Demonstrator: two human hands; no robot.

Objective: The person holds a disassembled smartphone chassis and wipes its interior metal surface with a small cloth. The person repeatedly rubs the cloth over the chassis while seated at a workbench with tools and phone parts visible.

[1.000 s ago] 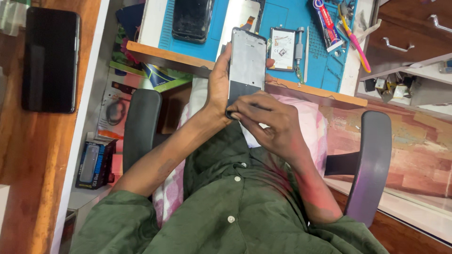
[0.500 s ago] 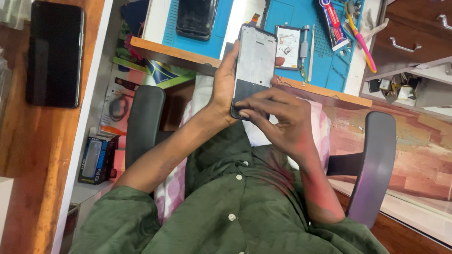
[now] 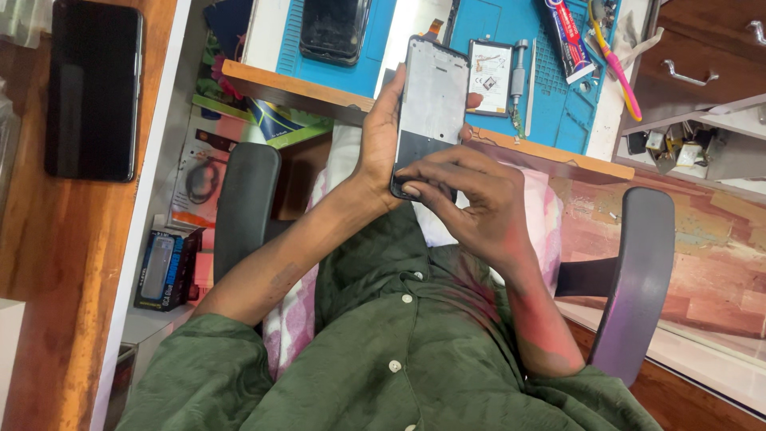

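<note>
- At far left, one black phone [image 3: 93, 89] lies flat on a wooden shelf [image 3: 32, 239].
- Below it, one small boxed item [image 3: 163, 270] stands beside the chair's left armrest [image 3: 246, 209].
- One left hand [image 3: 381, 152] grips the opened phone frame [image 3: 431, 112], held upright over the lap, near the table [image 3: 550, 152] edge.
- One right hand [image 3: 471, 203] pinches the frame's lower end, thumb on its bottom edge.
- Behind, one blue mat [image 3: 558, 96] carries one dark phone [image 3: 333, 30], one battery [image 3: 489, 77] and one pink-handled tool [image 3: 618, 64].

Left hand [image 3: 381, 148] grips phone frame [image 3: 431, 108]; right hand [image 3: 471, 203] touches it.
</note>
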